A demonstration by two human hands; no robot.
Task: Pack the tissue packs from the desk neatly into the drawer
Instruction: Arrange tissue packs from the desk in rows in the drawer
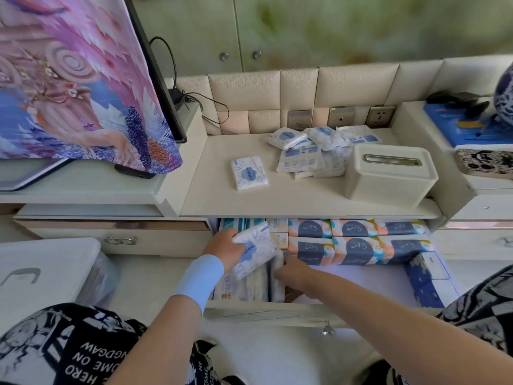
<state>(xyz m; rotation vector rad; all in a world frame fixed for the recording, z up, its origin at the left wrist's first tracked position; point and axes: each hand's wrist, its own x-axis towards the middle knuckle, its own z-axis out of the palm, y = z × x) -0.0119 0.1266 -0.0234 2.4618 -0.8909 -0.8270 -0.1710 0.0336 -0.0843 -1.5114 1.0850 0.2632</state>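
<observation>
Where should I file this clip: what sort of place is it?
Probably a home bedroom: a padded wall panel with sockets behind a built-in desk, a cloth-draped screen, and a drawer stocked with tissue packs.

The cream surface [222, 198] sits low between two raised side units. A cream box [388, 176] with a slotted lid stands at its right end, close to the front edge. Just left of the box and towards the back, a loose pile of tissue packs [313, 151] lies heaped. They are white with blue print, some overlapping and tilted, and the nearest are just beside the box. Further left of the box, apart from the pile, a single tissue pack [249, 173] lies flat on its own. Below the box, the open drawer [263, 312] holds larger packs [355, 240] in orange and navy wrappers, set side by side in rows.
</observation>
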